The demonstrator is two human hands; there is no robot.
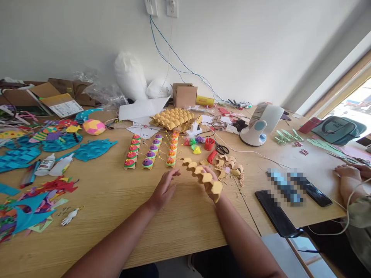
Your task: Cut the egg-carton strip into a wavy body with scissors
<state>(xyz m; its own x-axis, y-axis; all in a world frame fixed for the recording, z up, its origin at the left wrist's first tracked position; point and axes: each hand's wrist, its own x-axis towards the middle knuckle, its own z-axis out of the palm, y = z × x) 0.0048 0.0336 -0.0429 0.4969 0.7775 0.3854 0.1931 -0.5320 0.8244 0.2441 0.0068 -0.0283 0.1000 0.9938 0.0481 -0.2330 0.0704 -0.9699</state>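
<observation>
My right hand [212, 184] grips one end of a yellow egg-carton strip [199, 173], which points away to the left above the table. Just left of the strip, my left hand [164, 190] holds nothing, its fingers apart. Beyond the hands stand three painted egg-carton caterpillars with pins for feelers: a red and green one [132, 151], a purple and green one [151, 151] and an orange one [173, 150]. Cut carton scraps [228, 164] and crumbs lie right of the strip, beside scissors [222, 149] and a red-handled cutter [211, 156].
A yellow egg tray [173, 117] lies at the back near a cardboard box [184, 95]. Coloured paper scraps [31, 208] and glue bottles [46, 164] cover the left. To the right are a white fan [261, 123], a black phone [275, 212] and another person's hands [349, 172].
</observation>
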